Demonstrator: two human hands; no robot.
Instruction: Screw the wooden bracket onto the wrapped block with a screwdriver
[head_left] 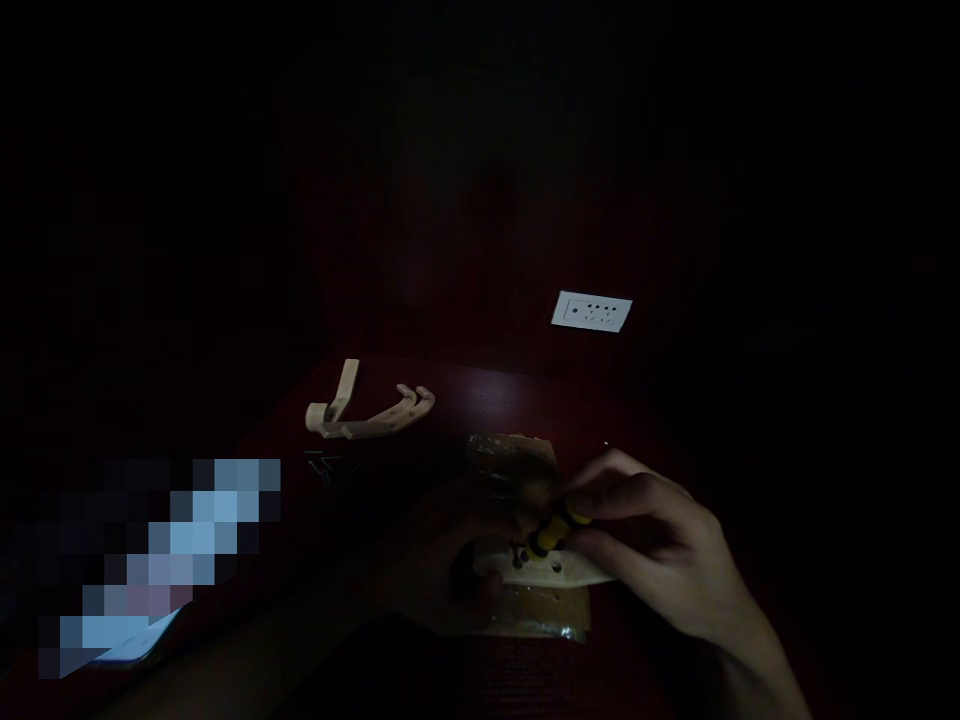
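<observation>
My right hand [660, 535] is closed around a yellow and black screwdriver [556, 530], held at a slant with its tip down by a hole in a pale wooden piece [536, 570]. Two dark holes show in that piece, and its right end runs under my right hand. In deep shadow, my left hand [450, 560] grips the left end of the wooden piece, thumb in front. Beneath the wood lies a brown block that looks wrapped in clear tape [540, 615]; its far part shows behind the hands.
Several curved wooden parts [382, 420] lie at the back left of the dark red table [487, 390]. Small thin screw-like pieces [322, 468] are near them. A lit, pixelated screen [139, 640] is at lower left. A white socket plate [592, 312] sits on the wall.
</observation>
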